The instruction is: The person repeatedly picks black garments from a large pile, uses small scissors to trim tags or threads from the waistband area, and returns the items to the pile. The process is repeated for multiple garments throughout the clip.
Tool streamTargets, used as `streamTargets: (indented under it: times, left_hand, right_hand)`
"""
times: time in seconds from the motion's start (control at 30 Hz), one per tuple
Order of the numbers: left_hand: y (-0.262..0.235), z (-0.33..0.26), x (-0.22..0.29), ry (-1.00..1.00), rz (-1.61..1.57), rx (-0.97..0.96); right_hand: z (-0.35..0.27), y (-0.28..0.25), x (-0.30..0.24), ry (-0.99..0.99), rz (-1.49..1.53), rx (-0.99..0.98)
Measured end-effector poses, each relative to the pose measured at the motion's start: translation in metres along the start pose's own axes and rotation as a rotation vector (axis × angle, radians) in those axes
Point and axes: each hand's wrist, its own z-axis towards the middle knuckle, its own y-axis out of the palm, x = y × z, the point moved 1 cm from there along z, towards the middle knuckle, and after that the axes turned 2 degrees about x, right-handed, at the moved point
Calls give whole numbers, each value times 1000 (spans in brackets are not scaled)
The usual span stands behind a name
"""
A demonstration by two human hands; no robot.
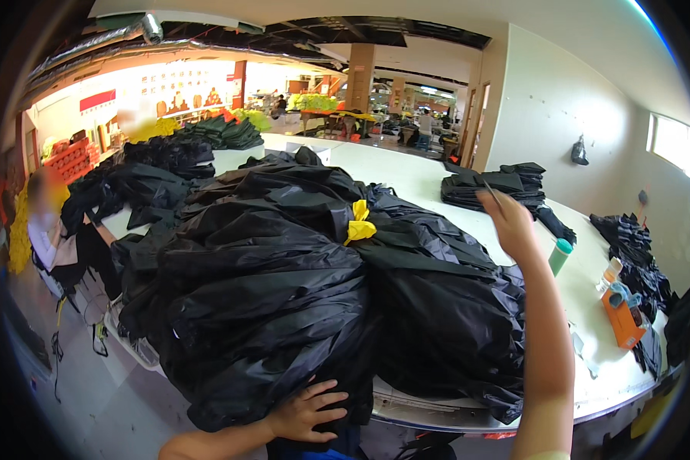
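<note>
Head view, only one: big heap of glossy black fabric bunched on the white table, filling the middle and overhanging the near edge. Left hand low centre, fingers spread, palm side down on the dark cloth at the near side of the heap. Right hand up at right, above the table, arm stretched forward; fingers bent together round a thin grey item, its tip sticking out past the fingers, exact kind can't tell. Yellow piece of material sits on top of the heap near its middle, at the crease between two bulges. Folded black stack behind the right hand on the table. Right side: green tumbler just beside the right forearm, then a small bottle and an orange box with blue cloth on top. Dark garments along the far right edge. Left: seated person beside more black cloth; yellow pile further back.
</note>
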Motion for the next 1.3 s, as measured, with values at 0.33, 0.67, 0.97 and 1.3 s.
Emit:
streamTargets:
  times: [0.33, 0.67, 0.97, 1.3]
  left_hand:
    - [83, 9, 10, 0, -288, 376]
    - [103, -3, -9, 256, -566, 344]
    - [28, -49, -68, 284, -300, -6]
    - [-48, -7, -95, 64, 144, 39]
  right_hand:
    - [32, 274, 224, 216, -217, -382]
    - [-21, 197, 251, 109, -392, -350]
    - [-108, 87, 191, 298, -475, -354]
    - [-104, 79, 181, 450, -512, -296]
